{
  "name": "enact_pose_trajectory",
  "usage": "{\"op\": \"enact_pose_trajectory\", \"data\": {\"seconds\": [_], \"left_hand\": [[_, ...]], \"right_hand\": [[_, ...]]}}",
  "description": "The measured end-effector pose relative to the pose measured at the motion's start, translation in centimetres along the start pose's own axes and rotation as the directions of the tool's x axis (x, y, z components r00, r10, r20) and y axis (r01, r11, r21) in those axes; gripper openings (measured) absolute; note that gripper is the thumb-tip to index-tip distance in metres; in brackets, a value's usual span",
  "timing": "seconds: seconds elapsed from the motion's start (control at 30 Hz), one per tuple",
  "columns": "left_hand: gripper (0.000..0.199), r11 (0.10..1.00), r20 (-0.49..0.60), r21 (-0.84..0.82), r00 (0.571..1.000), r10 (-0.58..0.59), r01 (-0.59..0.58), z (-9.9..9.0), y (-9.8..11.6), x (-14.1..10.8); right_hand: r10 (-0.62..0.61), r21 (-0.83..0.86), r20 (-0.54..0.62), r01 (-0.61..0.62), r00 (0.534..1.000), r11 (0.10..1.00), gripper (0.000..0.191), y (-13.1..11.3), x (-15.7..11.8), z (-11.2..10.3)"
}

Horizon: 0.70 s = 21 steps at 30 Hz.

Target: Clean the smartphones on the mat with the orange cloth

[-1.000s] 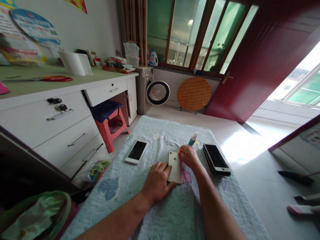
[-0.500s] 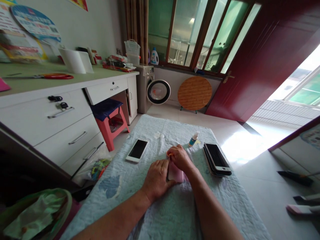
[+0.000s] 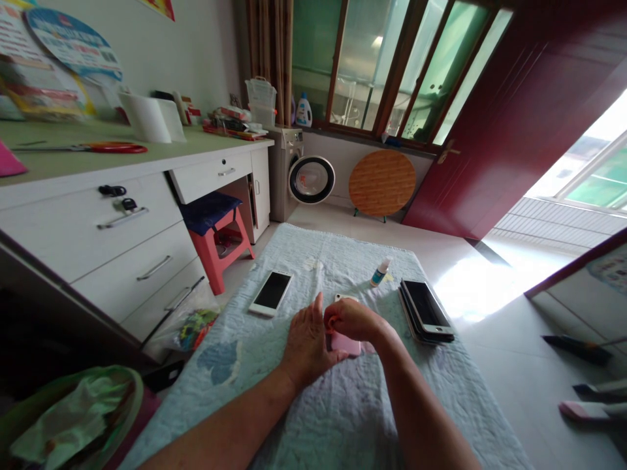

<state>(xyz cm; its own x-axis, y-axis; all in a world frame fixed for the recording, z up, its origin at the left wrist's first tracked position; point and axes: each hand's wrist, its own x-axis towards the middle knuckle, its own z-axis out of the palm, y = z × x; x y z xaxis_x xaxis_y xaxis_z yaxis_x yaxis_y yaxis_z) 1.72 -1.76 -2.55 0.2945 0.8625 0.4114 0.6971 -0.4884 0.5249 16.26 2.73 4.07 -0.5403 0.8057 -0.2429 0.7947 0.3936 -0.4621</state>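
Observation:
A pink phone point(image 3: 345, 344) lies on the cloth-covered table between my hands, its pale top end with what looks like a camera lens showing beyond my fingers. My left hand point(image 3: 306, 343) steadies the phone along its left side, thumb at the lower edge and index finger lifted. Curled above the phone, my right hand point(image 3: 355, 321) grips a small orange thing point(image 3: 332, 323) against the phone's left part; most of it is hidden by my fingers. A white phone point(image 3: 272, 293) with a dark screen lies to the left. A small spray bottle point(image 3: 381, 272) stands beyond my right hand.
Stacked phones point(image 3: 427, 310) sit at the table's right edge. A quilted light-blue cloth point(image 3: 343, 248) covers the table. Left are a white desk point(image 3: 142, 215), a red stool point(image 3: 220, 235) and a waste bin point(image 3: 134, 391). Behind stand a washing machine point(image 3: 284, 173) and a round wooden tabletop point(image 3: 382, 183).
My right hand has moved down along the phone with the orange thing, uncovering the phone's top end. My left index finger has lifted.

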Motion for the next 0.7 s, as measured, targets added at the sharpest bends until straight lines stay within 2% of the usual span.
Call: {"op": "enact_pose_trajectory", "data": {"seconds": [0.1,0.23,0.43,0.6,0.63,0.7], "left_hand": [[0.127,1.000,0.024,0.022,1.000,-0.003,0.002,0.2,-0.3,0.0],[0.128,0.999,0.067,0.033,0.998,-0.009,0.007,0.3,-0.8,0.0],[0.126,1.000,0.083,0.019,0.996,0.014,-0.016,0.2,-0.9,0.0],[0.125,1.000,0.072,0.021,0.997,-0.002,0.001,0.4,-0.9,0.0],[0.125,1.000,0.069,0.020,0.998,-0.002,0.000,0.5,-0.9,0.0],[0.124,1.000,0.051,0.015,0.999,0.007,-0.008,0.5,-0.9,0.0]], "right_hand": [[0.040,-0.087,-0.151,-0.053,0.988,0.995,0.020,0.6,0.3,0.4],[0.015,-0.184,-0.358,-0.086,0.934,0.979,0.020,1.6,1.0,1.3],[0.045,-0.191,-0.519,-0.167,0.854,0.967,0.021,2.4,1.4,2.2],[0.098,-0.090,-0.648,-0.205,0.755,0.975,0.026,2.6,1.6,2.4],[0.104,-0.081,-0.649,-0.204,0.754,0.976,0.026,2.6,1.7,2.5],[0.105,-0.080,-0.615,-0.194,0.782,0.978,0.025,2.8,1.7,2.7]]}}
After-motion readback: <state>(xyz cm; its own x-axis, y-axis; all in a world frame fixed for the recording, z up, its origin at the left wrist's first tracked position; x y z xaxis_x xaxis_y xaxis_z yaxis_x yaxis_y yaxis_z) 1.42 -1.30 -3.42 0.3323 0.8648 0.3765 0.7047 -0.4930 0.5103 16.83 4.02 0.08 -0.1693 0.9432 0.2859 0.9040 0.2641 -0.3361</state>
